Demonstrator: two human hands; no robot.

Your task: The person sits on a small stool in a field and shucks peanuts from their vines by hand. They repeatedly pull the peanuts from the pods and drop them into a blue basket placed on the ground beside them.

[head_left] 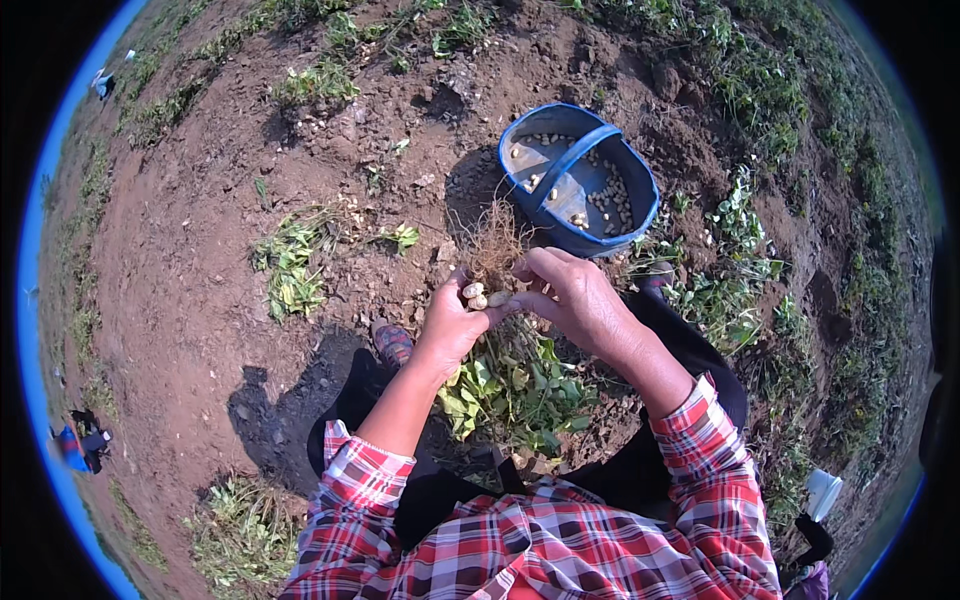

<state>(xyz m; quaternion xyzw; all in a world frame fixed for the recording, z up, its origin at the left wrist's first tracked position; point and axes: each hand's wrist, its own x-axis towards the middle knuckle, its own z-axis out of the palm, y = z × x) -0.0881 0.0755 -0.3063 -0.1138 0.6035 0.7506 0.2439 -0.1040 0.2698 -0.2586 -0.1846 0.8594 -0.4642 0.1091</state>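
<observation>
A peanut plant is held upside down before me, its thin brown roots (495, 240) pointing away and its green leaves (520, 390) hanging between my legs. My left hand (445, 325) is closed around the plant just below the roots. Several pale peanuts (474, 292) show at its thumb and fingers. Close against it from the right, my right hand (585, 295) is bent in a pinch, with its thumb tip at a peanut (498, 298). The stems inside the grip are hidden by my hands.
Just beyond my right hand stands a blue basket (640, 222) with an arched handle (580, 160) and scattered peanuts inside. Pulled plants lie on the brown soil at left (292, 265) and lower left (245, 535). Leafy plants (740, 250) line the right. Other people (82, 442) are at the far edges.
</observation>
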